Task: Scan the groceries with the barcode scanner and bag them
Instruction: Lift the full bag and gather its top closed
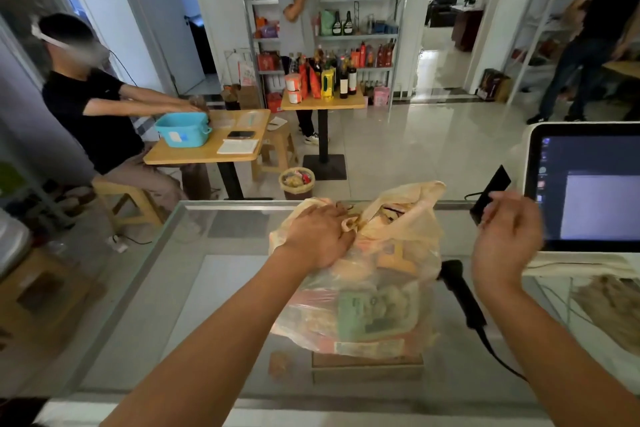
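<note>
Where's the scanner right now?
Head view, right of centre: the scanner lies on the counter just right of the bag, below the right hand.

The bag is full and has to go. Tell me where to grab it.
Take both handle loops at the top of the bag, coming from above: it stands upright, mouth open, and its thin sides bulge with groceries, offering no firm hold.

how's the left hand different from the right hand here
The left hand lies on top of the plastic bag, fingers gathering its handle; the right hand is off the bag, raised in front of the monitor. The left hand holds something; the right hand holds nothing, its fingers loosely curled. The left hand looks sharp, the right hand blurred. Both are bare, and neither touches the barcode scanner.
</note>
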A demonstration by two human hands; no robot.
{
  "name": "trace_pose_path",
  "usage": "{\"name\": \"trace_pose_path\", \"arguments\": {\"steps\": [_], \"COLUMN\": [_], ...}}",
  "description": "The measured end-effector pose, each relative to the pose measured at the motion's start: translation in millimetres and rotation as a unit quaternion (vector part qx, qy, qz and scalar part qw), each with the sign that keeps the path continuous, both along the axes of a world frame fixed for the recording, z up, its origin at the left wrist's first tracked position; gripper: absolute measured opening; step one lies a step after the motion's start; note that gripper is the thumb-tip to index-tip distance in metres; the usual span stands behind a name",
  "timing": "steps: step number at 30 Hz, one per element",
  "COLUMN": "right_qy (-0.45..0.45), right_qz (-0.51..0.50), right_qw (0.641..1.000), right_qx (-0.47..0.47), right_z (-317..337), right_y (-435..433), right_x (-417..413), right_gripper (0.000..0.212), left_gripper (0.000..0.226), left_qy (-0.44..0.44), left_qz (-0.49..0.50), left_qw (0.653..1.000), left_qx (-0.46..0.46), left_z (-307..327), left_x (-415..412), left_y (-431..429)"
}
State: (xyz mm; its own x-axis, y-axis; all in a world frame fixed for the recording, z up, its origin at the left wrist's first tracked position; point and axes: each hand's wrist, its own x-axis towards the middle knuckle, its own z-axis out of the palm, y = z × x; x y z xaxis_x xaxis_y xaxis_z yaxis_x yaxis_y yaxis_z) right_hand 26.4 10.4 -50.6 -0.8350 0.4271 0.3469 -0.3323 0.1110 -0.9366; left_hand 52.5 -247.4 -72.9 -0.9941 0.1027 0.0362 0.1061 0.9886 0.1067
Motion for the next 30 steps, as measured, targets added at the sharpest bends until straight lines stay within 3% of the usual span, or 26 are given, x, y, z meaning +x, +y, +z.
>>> {"name": "trace_pose_path", "arguments": {"steps": [2,3,5,7,10,12,14,15,16,18,19,21,22,24,26,30], "right_qy": [-0.172,-0.205,-0.167,-0.108,-0.127,-0.142,-0.140,-0.131,-0.119,-0.088,-0.080,-0.087,-0.099,-0.105,-0.085,-0.007], "right_qz": [0.037,0.113,0.215,0.185,0.164,0.182,0.210,0.211,0.200,0.172,0.162,0.164,0.169,0.176,0.182,0.148], "right_qw": [0.974,0.936,0.835,0.768,0.747,0.753,0.756,0.747,0.737,0.719,0.709,0.669,0.645,0.633,0.663,0.690], "right_qx": [0.145,0.264,0.479,0.604,0.631,0.616,0.604,0.617,0.635,0.667,0.682,0.720,0.739,0.746,0.722,0.708], "right_z": [2.0,-1.0,-13.6,-22.4,-28.3,-26.5,-22.1,-24.2,-28.7,-42.5,-48.0,-50.1,-49.2,-43.8,-40.4,-46.3], "right_y": [-14.1,-34.8,-88.0,-132.7,-142.4,-138.3,-140.9,-143.7,-145.9,-146.6,-144.6,-142.0,-141.1,-140.0,-139.3,-139.1], "right_x": [-33.9,-40.3,-31.7,-9.4,1.2,-1.1,0.6,3.7,7.4,14.1,17.8,21.6,21.3,21.4,24.2,36.7], "right_gripper": [0.032,0.034,0.042,0.052,0.065,0.077,0.089,0.094,0.094,0.086,0.082,0.089,0.095,0.102,0.098,0.050], "left_gripper": [0.053,0.053,0.052,0.050,0.058,0.079,0.098,0.100,0.096,0.078,0.074,0.064,0.061,0.059,0.057,0.056], "left_qy": [-0.008,-0.014,-0.009,-0.004,-0.025,-0.068,-0.167,-0.200,-0.221,-0.233,-0.214,-0.138,-0.090,-0.080,-0.086,-0.100], "left_qz": [-0.008,-0.009,-0.014,-0.024,-0.052,-0.085,-0.059,-0.046,-0.030,0.008,0.013,-0.006,-0.024,-0.035,-0.051,-0.079], "left_qw": [1.000,1.000,1.000,1.000,0.997,0.973,0.884,0.842,0.808,0.785,0.811,0.936,0.972,0.984,0.983,0.987], "left_qx": [-0.003,-0.001,-0.013,-0.019,0.056,0.203,0.432,0.499,0.546,0.574,0.545,0.324,0.217,0.156,0.155,0.099], "left_z": [1.7,1.9,-1.0,-4.4,-10.2,-3.7,13.3,16.2,16.0,9.6,5.2,-6.0,-8.7,-4.7,3.6,12.5], "left_x": [0.4,-0.2,-0.2,-1.0,-5.7,-1.6,4.8,5.0,5.1,4.0,3.7,5.7,5.9,6.5,2.6,-12.6], "left_y": [0.8,0.9,0.9,-1.5,-13.5,-18.4,-22.5,-26.2,-28.6,-28.0,-23.0,-6.3,1.4,6.7,4.1,6.9]}}
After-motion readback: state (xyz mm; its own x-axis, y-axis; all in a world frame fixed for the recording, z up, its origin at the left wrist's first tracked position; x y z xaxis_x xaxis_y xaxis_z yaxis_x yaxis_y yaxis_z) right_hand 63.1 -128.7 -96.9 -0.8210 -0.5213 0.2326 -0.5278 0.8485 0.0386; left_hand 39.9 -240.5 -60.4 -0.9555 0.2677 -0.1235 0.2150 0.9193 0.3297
